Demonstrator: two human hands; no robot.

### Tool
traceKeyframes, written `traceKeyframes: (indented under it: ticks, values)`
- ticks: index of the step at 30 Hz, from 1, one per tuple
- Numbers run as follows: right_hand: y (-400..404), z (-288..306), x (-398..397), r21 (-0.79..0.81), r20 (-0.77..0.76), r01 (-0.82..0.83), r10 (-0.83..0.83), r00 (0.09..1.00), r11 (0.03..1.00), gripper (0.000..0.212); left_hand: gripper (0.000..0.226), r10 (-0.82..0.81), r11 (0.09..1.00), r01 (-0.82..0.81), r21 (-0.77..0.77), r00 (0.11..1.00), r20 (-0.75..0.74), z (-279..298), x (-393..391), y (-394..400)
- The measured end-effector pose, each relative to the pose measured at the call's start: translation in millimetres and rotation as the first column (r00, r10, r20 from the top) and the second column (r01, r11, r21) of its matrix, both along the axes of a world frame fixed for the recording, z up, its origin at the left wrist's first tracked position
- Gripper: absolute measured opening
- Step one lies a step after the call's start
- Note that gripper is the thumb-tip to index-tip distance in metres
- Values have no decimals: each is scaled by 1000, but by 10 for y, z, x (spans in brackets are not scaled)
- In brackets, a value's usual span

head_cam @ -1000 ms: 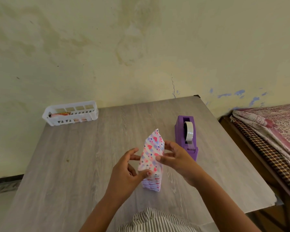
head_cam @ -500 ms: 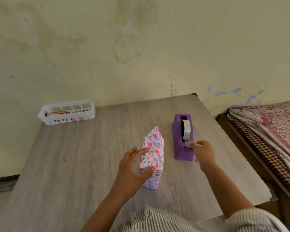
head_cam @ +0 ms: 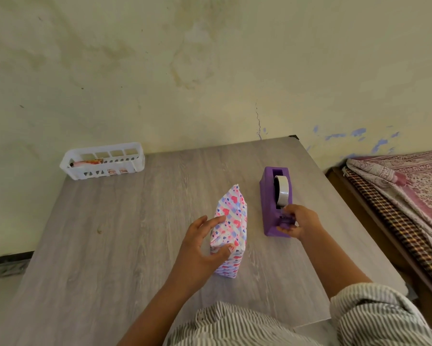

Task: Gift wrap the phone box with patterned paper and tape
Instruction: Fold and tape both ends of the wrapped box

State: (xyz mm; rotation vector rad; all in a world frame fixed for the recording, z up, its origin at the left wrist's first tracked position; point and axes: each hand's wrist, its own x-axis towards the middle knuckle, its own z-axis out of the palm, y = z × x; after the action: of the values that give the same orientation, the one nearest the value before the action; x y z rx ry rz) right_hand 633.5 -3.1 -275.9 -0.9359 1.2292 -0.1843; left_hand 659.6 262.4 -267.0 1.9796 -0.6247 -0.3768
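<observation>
**A:** The wrapped phone box [head_cam: 231,229] stands on end near the middle of the table [head_cam: 115,228], heart-patterned paper folded over at the top. The left hand [head_cam: 202,248] is steadying it, thumb on the near face, fingers spread against the left side.

**B:** And the right hand [head_cam: 298,222] is over at the purple tape dispenser [head_cam: 272,203], just beside the box. Fingers curled in at the cutter end, thumb below; it looks like a pinch at the tape's loose end, though the strip itself is too thin to make out.

**A:** So what's the risk here?

**B:** That top fold. Only one hand is holding it, and loosely. If the grip relaxes while attention goes to the tape, I'd judge the flap could spring open.

**A:** The box is tall and narrow, too. A sideways nudge might tip it.

**B:** True. And the dispenser could slide on a hard pull, since nothing braces it. The strip may tear crooked or stick to itself.

**A:** The white basket [head_cam: 102,161] at the far-left edge is well clear of all this.
</observation>
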Motion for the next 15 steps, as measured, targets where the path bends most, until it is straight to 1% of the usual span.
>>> traceKeyframes:
  ticks: [2,8,10,13,15]
  values:
    - [26,2,-15,-23,22,36,-35,999,999,7,52,2,1000,-2,-6,1000,-8,-17,-1,10]
    - [155,-117,-82,-39,159,160,-152,976,986,12,53,10,1000,-10,-19,1000,-16,-37,-6,-8]
    - [209,-198,-104,-48,193,203,-190,963,978,9,53,11,1000,-11,-14,1000,-22,-44,-6,-14]
    - [253,-312,-138,-26,263,265,-249,932,964,12,54,12,1000,-12,-12,999,-29,-41,-8,-15]
    - [284,-367,-157,4,272,291,-281,920,957,15,54,14,1000,-14,-7,999,-36,-41,-9,-22]
